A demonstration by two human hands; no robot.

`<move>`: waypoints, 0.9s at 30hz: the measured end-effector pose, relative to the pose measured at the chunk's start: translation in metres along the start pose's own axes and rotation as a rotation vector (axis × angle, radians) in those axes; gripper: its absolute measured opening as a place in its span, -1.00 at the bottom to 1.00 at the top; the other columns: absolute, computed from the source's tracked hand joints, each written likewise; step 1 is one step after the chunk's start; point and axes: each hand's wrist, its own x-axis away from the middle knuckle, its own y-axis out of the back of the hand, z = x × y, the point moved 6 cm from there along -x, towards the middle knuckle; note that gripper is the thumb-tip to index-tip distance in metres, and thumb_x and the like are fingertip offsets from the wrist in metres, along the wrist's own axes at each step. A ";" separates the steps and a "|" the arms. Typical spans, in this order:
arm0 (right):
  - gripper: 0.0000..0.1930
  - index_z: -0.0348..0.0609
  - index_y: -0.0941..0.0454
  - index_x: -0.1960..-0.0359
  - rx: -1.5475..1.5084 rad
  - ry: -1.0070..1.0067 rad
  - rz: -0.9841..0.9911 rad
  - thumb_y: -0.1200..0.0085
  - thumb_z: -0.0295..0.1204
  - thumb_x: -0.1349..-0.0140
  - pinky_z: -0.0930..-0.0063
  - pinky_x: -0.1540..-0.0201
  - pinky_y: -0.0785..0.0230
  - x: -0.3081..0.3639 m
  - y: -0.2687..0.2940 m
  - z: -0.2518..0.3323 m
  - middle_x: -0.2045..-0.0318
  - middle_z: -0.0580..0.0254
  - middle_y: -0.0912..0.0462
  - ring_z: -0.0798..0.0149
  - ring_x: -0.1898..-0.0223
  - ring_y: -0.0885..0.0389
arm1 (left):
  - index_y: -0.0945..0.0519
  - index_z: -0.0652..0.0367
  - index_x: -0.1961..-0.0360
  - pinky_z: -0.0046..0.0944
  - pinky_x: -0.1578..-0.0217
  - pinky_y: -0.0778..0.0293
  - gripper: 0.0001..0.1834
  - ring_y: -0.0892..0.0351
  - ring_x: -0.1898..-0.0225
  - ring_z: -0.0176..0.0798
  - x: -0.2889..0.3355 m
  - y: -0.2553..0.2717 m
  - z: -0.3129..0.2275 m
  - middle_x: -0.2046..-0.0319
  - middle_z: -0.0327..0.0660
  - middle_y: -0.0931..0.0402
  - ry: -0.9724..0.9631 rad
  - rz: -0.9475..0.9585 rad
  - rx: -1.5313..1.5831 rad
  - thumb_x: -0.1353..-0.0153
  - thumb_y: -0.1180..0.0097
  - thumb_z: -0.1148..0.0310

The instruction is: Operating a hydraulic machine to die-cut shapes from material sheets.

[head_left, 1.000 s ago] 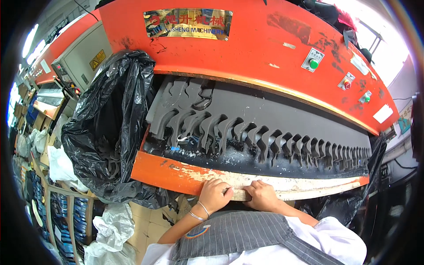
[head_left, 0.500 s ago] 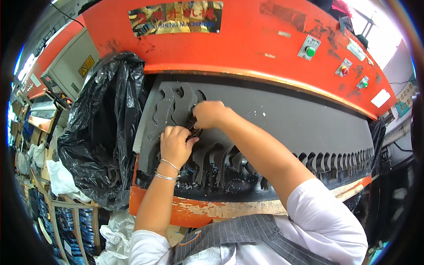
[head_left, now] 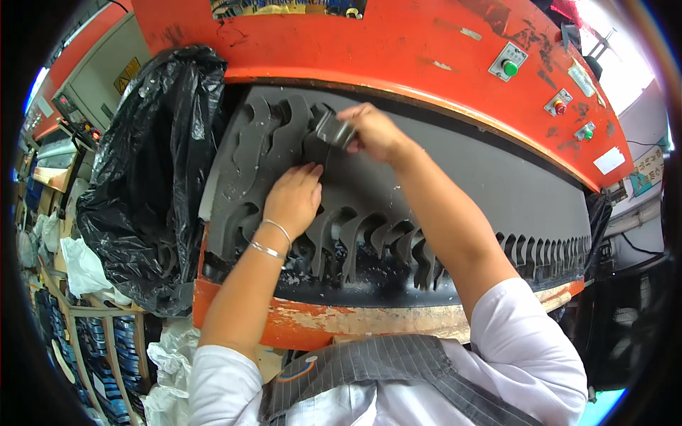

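Note:
A dark grey foam sheet [head_left: 469, 195] lies on the bed of an orange press, with wavy cut-out slots at its left end and a scalloped near edge. My right hand [head_left: 378, 135] is closed around a shiny curved metal cutting die [head_left: 332, 130], held over the slots near the sheet's far left; the hand is slightly blurred. My left hand [head_left: 293, 197] rests on the foam nearer to me, fingers stretched out, with no object visible in it. What lies beneath its palm is hidden.
The press's orange beam [head_left: 405, 53] spans the far side, with a green button [head_left: 509, 68] and a red button [head_left: 560, 107]. A black plastic bag [head_left: 156, 177] stands left of the bed. A worn wooden ledge [head_left: 355, 319] runs along the near edge.
My right hand has moved up and away from my left hand, bringing the metal cutting die into plain sight. My left hand has flattened onto the foam. The whole view has shifted somewhat.

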 end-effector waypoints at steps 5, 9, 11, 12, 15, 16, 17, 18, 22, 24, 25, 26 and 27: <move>-0.82 -0.37 -0.62 0.39 -0.085 0.444 0.139 0.01 -0.55 -0.05 0.47 0.51 -0.36 0.061 0.009 0.058 0.38 0.14 -0.60 0.33 0.46 -0.56 | -0.48 0.09 -0.01 0.04 0.17 -0.49 -0.62 -0.57 0.20 0.13 -0.041 0.003 0.022 0.22 -0.02 -0.60 0.372 0.312 0.059 -0.14 0.02 0.28; -0.79 -0.33 -0.63 0.40 0.605 0.347 -0.017 -0.05 -0.56 0.14 0.43 0.32 -0.36 0.069 0.012 0.053 0.43 0.13 -0.56 0.26 0.40 -0.54 | -0.49 -0.02 -0.09 0.00 0.09 -0.45 -0.58 -0.54 0.07 0.05 -0.087 0.001 0.017 0.12 -0.12 -0.57 0.498 0.551 -0.139 -0.17 -0.05 0.24; -0.75 -0.31 -0.64 0.37 0.909 0.382 -0.046 -0.07 -0.49 0.13 0.32 0.20 -0.43 0.054 0.005 0.018 0.40 0.05 -0.59 0.12 0.31 -0.59 | -0.47 -0.07 -0.12 0.00 0.00 -0.38 -0.58 -0.46 -0.04 -0.01 -0.094 -0.010 0.024 0.05 -0.18 -0.52 0.297 0.344 -0.246 -0.21 -0.02 0.26; -0.74 -0.29 -0.65 0.36 1.060 0.428 -0.033 -0.08 -0.45 0.12 0.33 0.16 -0.45 0.048 0.002 0.004 0.38 0.05 -0.61 0.11 0.27 -0.61 | -0.45 -0.11 -0.16 0.00 -0.09 -0.31 -0.58 -0.37 -0.15 -0.07 -0.095 -0.014 0.022 -0.03 -0.25 -0.48 0.092 0.132 -0.346 -0.25 0.02 0.27; -0.61 -0.15 -0.65 0.16 0.874 0.324 -0.056 -0.18 -0.26 0.06 0.25 -0.07 -0.36 0.045 0.001 -0.018 0.09 -0.05 -0.57 0.01 0.01 -0.54 | -0.42 -0.16 -0.20 0.09 -0.25 -0.09 -0.59 -0.15 -0.31 -0.13 -0.086 -0.029 0.043 -0.11 -0.33 -0.38 0.189 0.158 -0.362 -0.32 0.10 0.30; -0.61 -0.15 -0.65 0.16 0.874 0.320 -0.049 -0.18 -0.26 0.06 0.25 -0.07 -0.36 0.050 0.001 -0.022 0.09 -0.05 -0.57 0.01 0.01 -0.54 | -0.40 -0.17 -0.22 0.14 -0.27 -0.06 -0.58 -0.13 -0.32 -0.11 -0.087 -0.027 0.042 -0.11 -0.33 -0.38 0.187 0.128 -0.387 -0.33 0.11 0.30; -0.45 -0.11 -0.57 0.03 0.933 0.393 -0.112 -0.23 -0.11 0.07 0.14 -0.18 -0.22 0.060 0.002 -0.020 -0.07 -0.14 -0.43 -0.09 -0.13 -0.38 | -0.37 -0.17 -0.25 0.18 -0.32 0.05 -0.57 -0.05 -0.37 -0.08 -0.086 -0.029 0.046 -0.21 -0.34 -0.32 0.233 0.189 -0.386 -0.36 0.16 0.27; -0.29 -0.07 -0.50 -0.11 0.995 0.469 -0.179 -0.29 0.04 0.08 0.03 -0.28 -0.09 0.073 0.000 -0.015 -0.23 -0.23 -0.28 -0.20 -0.27 -0.23 | -0.37 -0.17 -0.25 0.18 -0.32 0.05 -0.57 -0.05 -0.37 -0.08 -0.084 -0.030 0.047 -0.21 -0.34 -0.32 0.238 0.187 -0.383 -0.36 0.16 0.27; 0.01 -0.31 -0.34 -0.15 1.280 0.319 -0.224 -0.33 0.22 0.23 -0.09 -0.38 0.19 0.077 -0.022 -0.037 -0.29 -0.41 -0.14 -0.25 -0.39 0.02 | -0.29 -0.21 -0.32 0.18 -0.36 0.16 -0.53 0.13 -0.45 -0.08 -0.083 -0.031 0.047 -0.40 -0.37 -0.07 0.217 0.185 -0.413 -0.39 0.23 0.22; -0.02 -0.32 -0.36 -0.11 1.272 0.323 -0.246 -0.34 0.20 0.24 -0.10 -0.38 0.19 0.075 -0.023 -0.037 -0.26 -0.41 -0.18 -0.23 -0.38 -0.02 | -0.29 -0.20 -0.32 0.18 -0.37 0.16 -0.52 0.09 -0.44 -0.13 -0.085 -0.031 0.048 -0.38 -0.39 -0.12 0.231 0.201 -0.392 -0.37 0.22 0.22; -0.05 -0.34 -0.38 -0.06 1.261 0.325 -0.268 -0.35 0.19 0.24 -0.10 -0.39 0.20 0.075 -0.022 -0.037 -0.24 -0.41 -0.23 -0.21 -0.38 -0.05 | -0.29 -0.20 -0.32 0.18 -0.37 0.16 -0.52 0.09 -0.44 -0.13 -0.083 -0.032 0.047 -0.38 -0.39 -0.12 0.236 0.201 -0.396 -0.37 0.22 0.22; -0.05 -0.34 -0.38 -0.06 1.260 0.329 -0.264 -0.35 0.19 0.24 -0.10 -0.39 0.20 0.077 -0.023 -0.037 -0.24 -0.41 -0.23 -0.21 -0.38 -0.05 | -0.28 -0.20 -0.32 0.18 -0.37 0.15 -0.52 0.09 -0.44 -0.13 -0.080 -0.033 0.046 -0.38 -0.40 -0.12 0.251 0.207 -0.385 -0.38 0.23 0.22; -0.06 -0.34 -0.38 -0.05 1.267 0.323 -0.243 -0.35 0.17 0.24 -0.10 -0.39 0.19 0.082 -0.025 -0.040 -0.24 -0.41 -0.23 -0.22 -0.38 -0.05 | -0.28 -0.20 -0.32 0.18 -0.37 0.15 -0.53 0.09 -0.44 -0.14 -0.077 -0.033 0.045 -0.38 -0.40 -0.12 0.269 0.214 -0.377 -0.38 0.24 0.21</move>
